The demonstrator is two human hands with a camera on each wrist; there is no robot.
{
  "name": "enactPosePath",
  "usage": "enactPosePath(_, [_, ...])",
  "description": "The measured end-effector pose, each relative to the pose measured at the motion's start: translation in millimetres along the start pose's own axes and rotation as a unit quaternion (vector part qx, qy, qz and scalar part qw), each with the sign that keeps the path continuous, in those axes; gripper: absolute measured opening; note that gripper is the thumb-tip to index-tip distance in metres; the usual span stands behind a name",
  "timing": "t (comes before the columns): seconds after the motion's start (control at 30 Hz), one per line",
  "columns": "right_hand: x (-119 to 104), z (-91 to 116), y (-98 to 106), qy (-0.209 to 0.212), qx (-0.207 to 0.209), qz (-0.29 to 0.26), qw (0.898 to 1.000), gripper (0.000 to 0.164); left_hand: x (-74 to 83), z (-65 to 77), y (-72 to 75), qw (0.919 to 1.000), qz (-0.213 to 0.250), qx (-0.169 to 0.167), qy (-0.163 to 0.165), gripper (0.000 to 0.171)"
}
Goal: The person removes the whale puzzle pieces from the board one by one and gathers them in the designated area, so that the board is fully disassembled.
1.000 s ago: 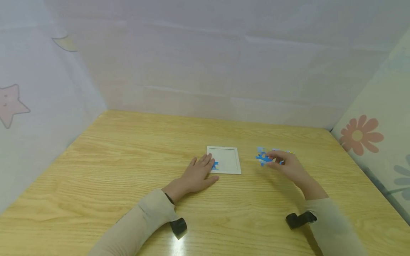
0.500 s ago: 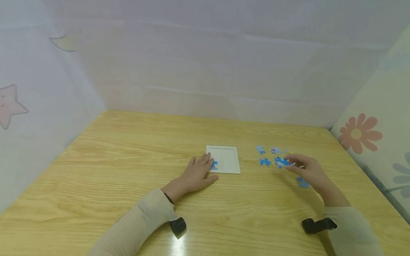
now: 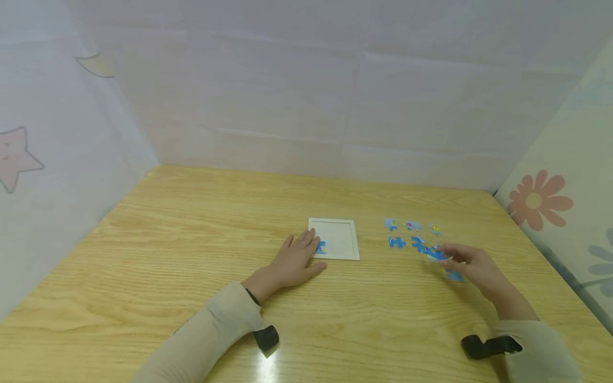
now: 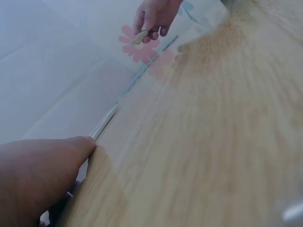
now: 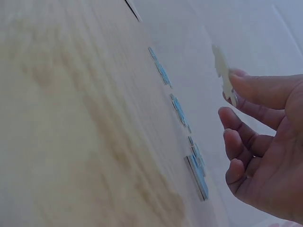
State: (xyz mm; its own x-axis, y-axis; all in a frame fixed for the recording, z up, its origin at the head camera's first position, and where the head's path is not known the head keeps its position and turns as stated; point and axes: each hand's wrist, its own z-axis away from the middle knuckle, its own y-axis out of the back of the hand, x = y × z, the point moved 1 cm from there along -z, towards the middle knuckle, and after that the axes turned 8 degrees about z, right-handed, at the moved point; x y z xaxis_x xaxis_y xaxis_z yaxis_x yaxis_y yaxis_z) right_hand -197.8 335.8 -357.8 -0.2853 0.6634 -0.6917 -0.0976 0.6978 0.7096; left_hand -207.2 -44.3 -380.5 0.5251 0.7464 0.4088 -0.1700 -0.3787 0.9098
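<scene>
A white puzzle frame [image 3: 356,244] lies on the table in the head view. My left hand [image 3: 296,263] rests over its left side, fingers extended, partly covering a blue puzzle piece [image 3: 322,247] in the near left corner. To the right, my right hand [image 3: 476,268] pinches a blue jigsaw piece [image 3: 434,256] between thumb and fingers. The right wrist view shows the pale back of this held jigsaw piece [image 5: 221,68], raised off the table. Beneath and beyond it lie loose pieces, among them a blue piece [image 3: 397,242] and one with a yellow sun [image 3: 435,229].
Another light blue piece [image 3: 454,275] lies partly hidden below the right hand. Loose pieces also appear edge-on, such as a blue piece [image 5: 179,111] in the right wrist view. White sheeting [image 3: 325,106] stands behind the wooden table [image 3: 215,213], with printed walls at both sides.
My right hand has moved to the right and slightly nearer with the jigsaw piece, uncovering loose pieces at the back. The left hand has stayed on the frame.
</scene>
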Motion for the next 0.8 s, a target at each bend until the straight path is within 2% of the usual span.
enactPosePath(0.23, [6,5,0,-0.017,-0.022,-0.007,1.0,0.039,0.8,-0.2,0.2,0.9999,-0.006,0.003,0.009,0.071])
enactPosePath(0.5, [9,5,-1,-0.007,-0.017,-0.004,1.0,0.038,-0.1,-0.8,-0.6,0.9998,-0.012,0.003,0.017,0.072])
enactPosePath(0.8, [12,4,1,-0.023,-0.015,0.009,1.0,0.038,-3.4,-1.4,-1.6,0.9997,-0.012,0.006,0.022,0.074])
